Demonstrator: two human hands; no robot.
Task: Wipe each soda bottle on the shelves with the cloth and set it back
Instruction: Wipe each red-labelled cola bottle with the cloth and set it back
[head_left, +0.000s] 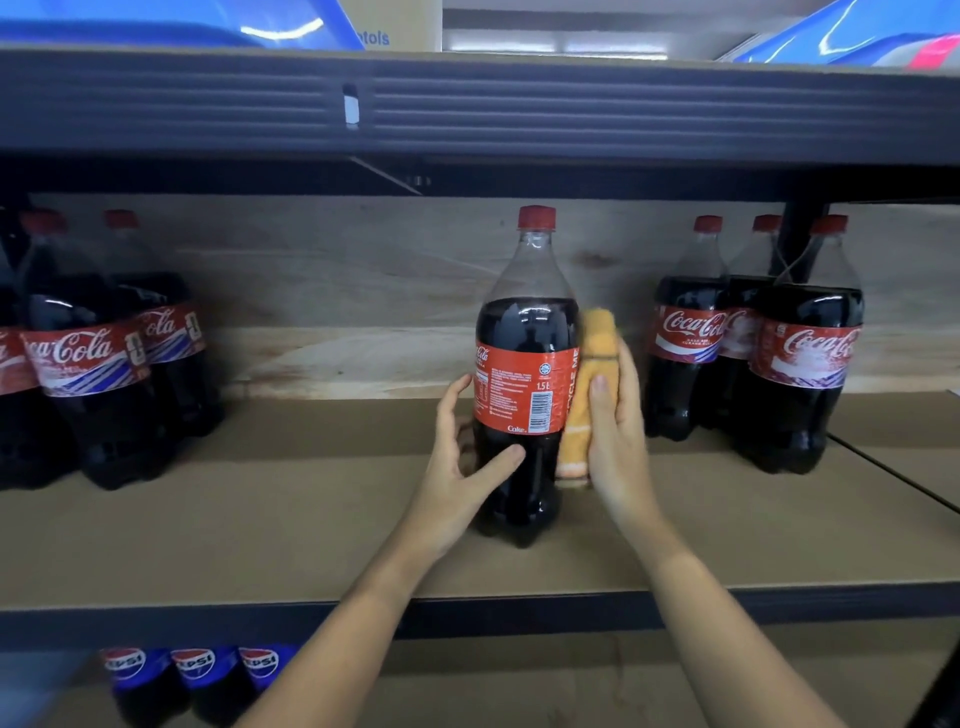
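A large Coca-Cola bottle (524, 374) with a red cap stands upright at the middle of the cardboard-lined shelf (311, 530). My left hand (462, 467) wraps its lower left side, thumb across the front. My right hand (615, 426) presses a folded orange cloth (589, 395) flat against the bottle's right side. The cloth looks blurred. More Coca-Cola bottles stand in a group at the left (98, 358) and a group at the right (758, 348).
The dark metal shelf above (467, 109) hangs low over the bottle caps. A wooden back panel (363, 291) closes the rear. Pepsi bottles (197, 675) stand on the shelf below at lower left. A dark upright post (800, 244) stands behind the right group.
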